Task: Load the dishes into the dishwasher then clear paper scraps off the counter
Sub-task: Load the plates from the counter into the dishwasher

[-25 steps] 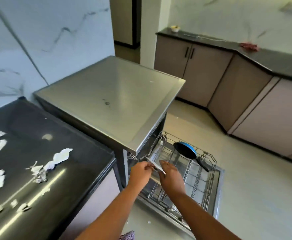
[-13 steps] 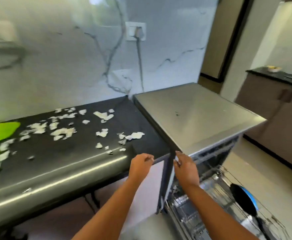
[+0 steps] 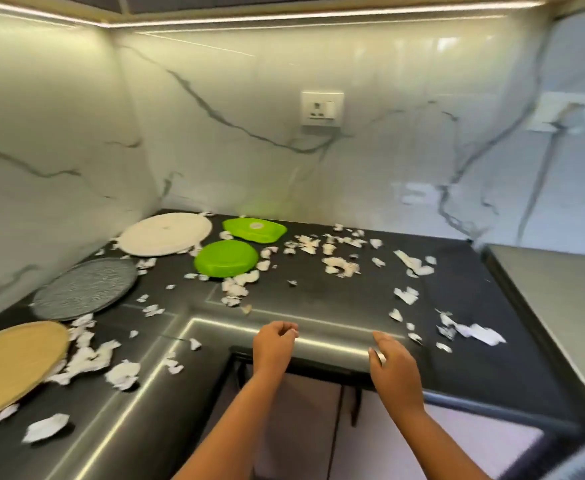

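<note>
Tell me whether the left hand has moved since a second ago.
Yes. The left hand has left the dishwasher rack and now hovers at the black counter's front edge, left of the dishwasher's steel top.

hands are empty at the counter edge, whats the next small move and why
Probably reach the left hand forward to the round green plate. That hand and the right hand hold nothing, dishes lie on the counter among the scraps, and dishes go before scraps.
</note>
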Demonstrator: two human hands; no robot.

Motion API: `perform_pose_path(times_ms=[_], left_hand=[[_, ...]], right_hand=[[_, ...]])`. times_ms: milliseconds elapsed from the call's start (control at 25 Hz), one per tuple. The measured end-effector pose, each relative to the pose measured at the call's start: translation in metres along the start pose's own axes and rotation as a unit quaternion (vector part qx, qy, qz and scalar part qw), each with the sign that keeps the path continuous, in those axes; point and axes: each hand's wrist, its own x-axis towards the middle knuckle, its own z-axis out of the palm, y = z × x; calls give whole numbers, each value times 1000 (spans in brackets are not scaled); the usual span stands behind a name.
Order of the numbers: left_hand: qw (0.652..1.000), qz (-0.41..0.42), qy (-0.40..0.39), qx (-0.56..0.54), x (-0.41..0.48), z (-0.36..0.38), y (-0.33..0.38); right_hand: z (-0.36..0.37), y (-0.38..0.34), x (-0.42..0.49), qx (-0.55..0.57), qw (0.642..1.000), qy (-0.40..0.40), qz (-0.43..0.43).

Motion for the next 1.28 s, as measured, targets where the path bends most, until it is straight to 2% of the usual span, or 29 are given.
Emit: perform_pose_path(times_ms=[200, 360, 520, 720, 840, 960, 1040, 1160, 1280], left_hand=[[993, -48, 102, -24, 50, -81, -17], [974, -81, 206, -39, 90, -144, -45], [957, -104, 267, -55, 97, -190, -72], [911, -91, 387, -112, 86, -255, -102], [861, -71, 499, -71, 65, -292, -106], [769, -138, 624, 33, 39, -330, -112], [733, -209, 643, 65, 28, -357, -127], [737, -265, 618, 69, 19, -385, -148], [742, -241, 619, 95, 18, -400, -162]], right_hand=[[74, -65, 43, -7, 994, -80, -77], [141, -119, 69, -12, 978, -148, -148], [195, -161, 67, -5, 963, -198, -185], [253, -212, 51, -2, 918, -292, -270], [279, -242, 40, 9, 891, -339, -301], [301, -280, 29, 42, 881, -395, -258], [318, -305, 25, 63, 882, -422, -199], [342, -338, 18, 85, 872, -455, -160], [364, -356, 10, 80, 852, -506, -106]])
